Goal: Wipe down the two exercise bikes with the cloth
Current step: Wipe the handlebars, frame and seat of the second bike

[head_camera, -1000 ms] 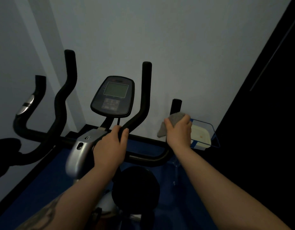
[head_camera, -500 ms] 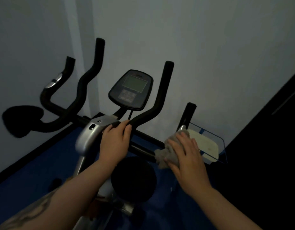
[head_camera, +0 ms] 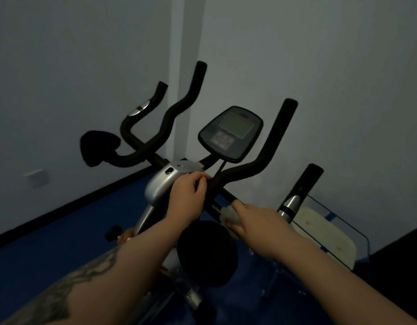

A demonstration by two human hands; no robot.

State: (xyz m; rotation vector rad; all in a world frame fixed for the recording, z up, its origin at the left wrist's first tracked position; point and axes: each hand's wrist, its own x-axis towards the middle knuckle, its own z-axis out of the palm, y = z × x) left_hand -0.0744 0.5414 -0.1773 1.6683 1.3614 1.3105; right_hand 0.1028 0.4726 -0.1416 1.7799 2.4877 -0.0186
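Observation:
An exercise bike stands before me, with black curved handlebars, a console with a grey screen, a silver stem housing and a black round saddle. My left hand grips the handlebar's centre beside the housing. My right hand presses a grey cloth against the lower right handlebar bar. The cloth is mostly hidden under my fingers. Only one bike is clearly told apart in this dim view.
Pale walls meet in a corner close behind the bike. The floor is blue with a black skirting. A clear plastic box holding something white sits at the right. A wall socket is at the left. Dark wall at far right.
My right hand has carried the cloth from the upright right grip down and inward along the bar toward the centre. The view has swung left. My left hand kept its grip.

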